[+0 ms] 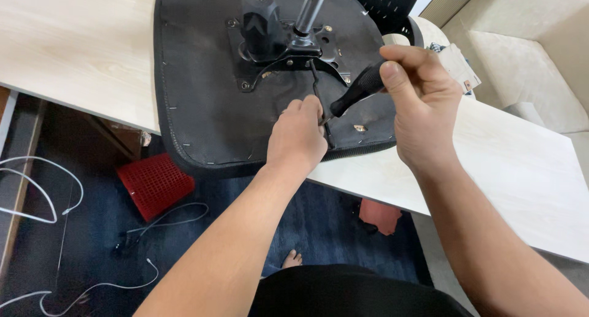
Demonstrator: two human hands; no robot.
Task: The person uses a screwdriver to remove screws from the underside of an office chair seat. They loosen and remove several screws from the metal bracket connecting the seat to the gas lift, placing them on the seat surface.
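Under my hands, an upturned black chair seat lies on a pale wooden table, its front edge hanging over the side toward me. My right hand is closed tight around the black handle of a screwdriver, angled down and left. My left hand is curled near the tip, pinching what may be a small screw; my fingers hide it. Just beyond my hands, the black metal mounting plate with its silver gas-lift post already sits on the seat, several bolts showing in it. The fastening nearest me looks unfinished. Below my left arm, a red basket stands on the dark floor.
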